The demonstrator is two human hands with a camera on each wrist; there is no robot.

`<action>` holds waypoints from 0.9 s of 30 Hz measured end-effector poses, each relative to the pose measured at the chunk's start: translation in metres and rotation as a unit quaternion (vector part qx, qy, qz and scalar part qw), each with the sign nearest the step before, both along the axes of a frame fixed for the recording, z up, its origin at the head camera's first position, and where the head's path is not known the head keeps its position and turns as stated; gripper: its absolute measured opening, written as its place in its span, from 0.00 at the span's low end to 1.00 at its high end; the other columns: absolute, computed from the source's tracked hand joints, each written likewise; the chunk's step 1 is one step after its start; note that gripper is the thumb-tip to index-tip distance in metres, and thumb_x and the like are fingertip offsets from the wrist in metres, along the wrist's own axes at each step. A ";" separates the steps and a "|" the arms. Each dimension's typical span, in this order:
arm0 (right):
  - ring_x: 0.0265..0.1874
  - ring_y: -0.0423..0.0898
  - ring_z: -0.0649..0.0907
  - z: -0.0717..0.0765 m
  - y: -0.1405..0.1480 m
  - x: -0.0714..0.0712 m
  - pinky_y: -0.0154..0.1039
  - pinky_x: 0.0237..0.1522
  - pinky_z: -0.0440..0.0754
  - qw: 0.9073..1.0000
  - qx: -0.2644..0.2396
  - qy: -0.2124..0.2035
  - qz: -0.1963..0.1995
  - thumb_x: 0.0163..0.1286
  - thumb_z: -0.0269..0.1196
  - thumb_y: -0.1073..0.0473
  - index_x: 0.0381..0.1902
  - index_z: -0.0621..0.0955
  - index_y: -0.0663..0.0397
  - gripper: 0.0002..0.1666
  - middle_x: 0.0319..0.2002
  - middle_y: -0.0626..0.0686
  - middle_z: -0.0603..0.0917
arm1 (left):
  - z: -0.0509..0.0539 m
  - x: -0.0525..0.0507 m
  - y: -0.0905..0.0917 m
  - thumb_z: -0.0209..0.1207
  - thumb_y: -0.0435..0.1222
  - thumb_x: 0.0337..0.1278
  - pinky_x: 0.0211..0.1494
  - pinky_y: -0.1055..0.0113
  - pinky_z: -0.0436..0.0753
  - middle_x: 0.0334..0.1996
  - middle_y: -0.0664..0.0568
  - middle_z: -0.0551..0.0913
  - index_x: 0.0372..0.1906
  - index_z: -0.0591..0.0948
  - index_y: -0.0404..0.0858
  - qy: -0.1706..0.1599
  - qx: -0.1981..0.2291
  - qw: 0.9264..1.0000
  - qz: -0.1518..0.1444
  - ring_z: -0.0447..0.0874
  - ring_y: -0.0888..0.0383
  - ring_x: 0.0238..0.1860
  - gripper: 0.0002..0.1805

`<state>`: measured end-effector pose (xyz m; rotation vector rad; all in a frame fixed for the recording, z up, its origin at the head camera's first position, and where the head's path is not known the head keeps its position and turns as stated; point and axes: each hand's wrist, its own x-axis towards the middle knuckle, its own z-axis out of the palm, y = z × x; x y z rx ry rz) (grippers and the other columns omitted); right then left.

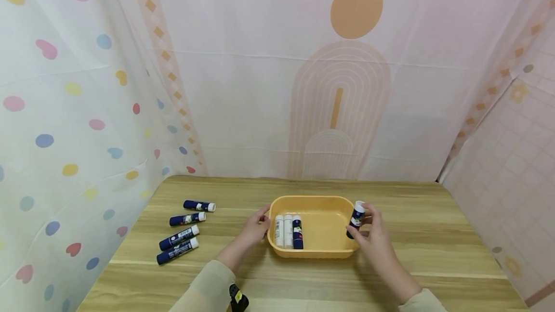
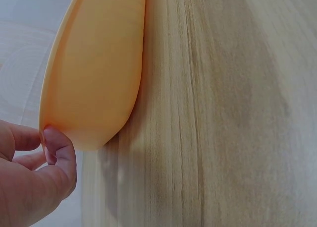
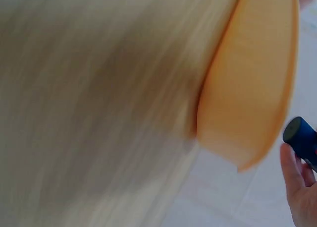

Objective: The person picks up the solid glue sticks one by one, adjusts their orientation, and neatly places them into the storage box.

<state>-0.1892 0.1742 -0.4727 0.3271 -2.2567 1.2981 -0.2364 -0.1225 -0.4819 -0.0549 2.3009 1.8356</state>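
A yellow plastic tray [image 1: 325, 253] stands on the table. Its left rim is pinched between the thumb and fingers of my left hand [image 1: 253, 229]; the left wrist view shows that hand [image 2: 44, 180] at the tray's edge [image 2: 94, 78]. Over the tray's right end, my right hand [image 1: 375, 240] grips a navy glue stick [image 1: 356, 221] with a white cap, held upright and slightly tilted. In the right wrist view the stick's dark base [image 3: 295, 130] shows beside the tray's wall [image 3: 247, 83]. Side by side at the tray's left lie two white glue sticks [image 1: 284, 231] and a navy one [image 1: 297, 233].
Several navy glue sticks with white caps [image 1: 181, 238] lie spread on the left of the wooden table [image 1: 416, 235]. Patterned cloth [image 1: 243, 110] hangs behind and along both sides. A small black object [image 1: 238, 297] is at my left sleeve near the front.
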 end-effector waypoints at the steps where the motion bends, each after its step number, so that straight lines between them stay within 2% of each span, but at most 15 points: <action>1: 0.35 0.44 0.78 -0.001 -0.005 0.000 0.31 0.28 0.83 1.000 0.000 0.008 0.002 0.49 0.69 0.76 0.58 0.62 0.60 0.41 0.41 0.60 0.75 | 0.000 0.000 0.000 0.43 0.27 0.69 0.29 0.72 0.72 0.36 0.46 0.67 0.70 0.60 0.33 0.002 0.000 1.000 0.000 0.66 0.59 0.29 0.26; 6: 0.36 0.50 0.79 -0.009 -0.027 -0.001 0.33 0.29 0.83 0.999 0.004 0.036 0.014 0.50 0.70 0.74 0.59 0.62 0.58 0.41 0.41 0.60 0.75 | 0.001 0.000 0.000 0.44 0.27 0.69 0.30 0.71 0.73 0.36 0.46 0.67 0.70 0.60 0.33 0.005 0.000 1.000 -0.001 0.67 0.59 0.30 0.26; 12: 0.37 0.49 0.78 -0.014 -0.048 -0.003 0.31 0.29 0.82 1.000 -0.001 0.003 0.029 0.52 0.70 0.71 0.60 0.62 0.53 0.41 0.44 0.58 0.74 | 0.003 0.001 0.000 0.44 0.27 0.69 0.31 0.71 0.73 0.36 0.46 0.67 0.70 0.60 0.33 0.007 0.002 1.000 -0.004 0.67 0.58 0.31 0.26; 16: 0.36 0.47 0.78 -0.011 -0.059 -0.004 0.29 0.29 0.81 0.999 0.026 -0.024 0.021 0.53 0.71 0.67 0.60 0.62 0.51 0.41 0.44 0.57 0.75 | 0.004 0.001 0.000 0.43 0.28 0.69 0.30 0.71 0.73 0.37 0.46 0.67 0.71 0.60 0.33 0.006 0.005 1.000 -0.009 0.67 0.59 0.31 0.26; 20: 0.33 0.43 0.76 -0.006 -0.067 -0.009 0.28 0.27 0.78 0.993 0.084 -0.080 0.023 0.55 0.71 0.64 0.62 0.64 0.50 0.40 0.39 0.53 0.76 | 0.002 0.000 -0.001 0.43 0.27 0.69 0.29 0.72 0.73 0.37 0.47 0.66 0.71 0.60 0.35 0.000 0.009 1.000 -0.008 0.66 0.59 0.31 0.27; 24: 0.28 0.41 0.73 -0.003 -0.074 -0.018 0.30 0.26 0.74 0.980 0.121 -0.154 0.043 0.55 0.71 0.62 0.63 0.65 0.49 0.40 0.32 0.49 0.74 | 0.001 0.000 -0.001 0.43 0.27 0.69 0.30 0.71 0.74 0.37 0.46 0.66 0.71 0.60 0.34 0.004 0.005 1.000 -0.008 0.67 0.59 0.31 0.27; 27: 0.25 0.42 0.72 -0.002 -0.077 -0.026 0.32 0.23 0.72 0.969 0.124 -0.205 0.061 0.55 0.70 0.62 0.63 0.64 0.51 0.40 0.28 0.49 0.73 | 0.000 0.000 -0.001 0.43 0.27 0.69 0.31 0.70 0.75 0.37 0.46 0.67 0.71 0.60 0.34 0.006 0.002 1.000 -0.008 0.67 0.58 0.32 0.26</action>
